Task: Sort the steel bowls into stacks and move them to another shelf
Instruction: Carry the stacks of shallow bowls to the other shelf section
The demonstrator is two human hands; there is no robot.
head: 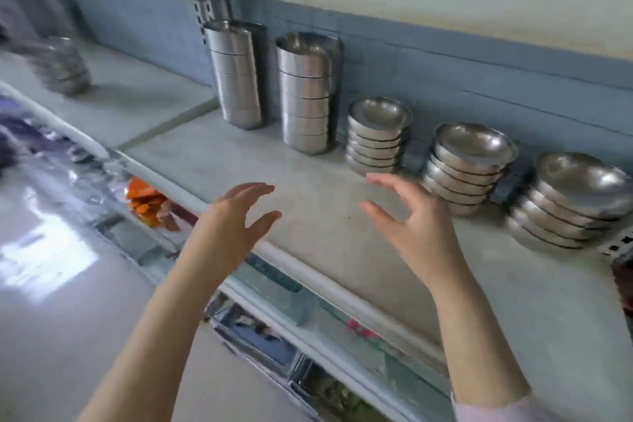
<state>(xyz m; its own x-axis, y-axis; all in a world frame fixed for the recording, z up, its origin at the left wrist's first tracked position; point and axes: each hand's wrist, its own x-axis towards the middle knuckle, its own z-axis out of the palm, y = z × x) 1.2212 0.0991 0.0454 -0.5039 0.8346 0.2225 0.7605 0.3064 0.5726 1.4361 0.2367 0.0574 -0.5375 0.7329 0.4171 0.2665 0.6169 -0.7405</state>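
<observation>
Head view is showing the left hand [236, 216] and right hand [411, 219] hovering above the shelf [212, 151], fingers spread, loosely curved, holding nothing. Along the blue back wall [445, 55], two tall stacks of steel bowls [236, 75] [306, 92] and three low stacks [376, 137] [469, 168] [575, 202] are sitting.

**Materials & finish**

Bowl stacks [305, 96]: polished steel, smooth, shiny w/ soft reflections. Shelf [308, 216]: pale, matt, faintly speckled. Front edge strip [346, 291]: white, glossy, prob. plastic. Back panel [137, 24]: blue-grey, matt, fine grid lines. Floor [51, 250]: glossy, strong glare. Sleeve [496, 409]: pink cloth, matt.
</observation>
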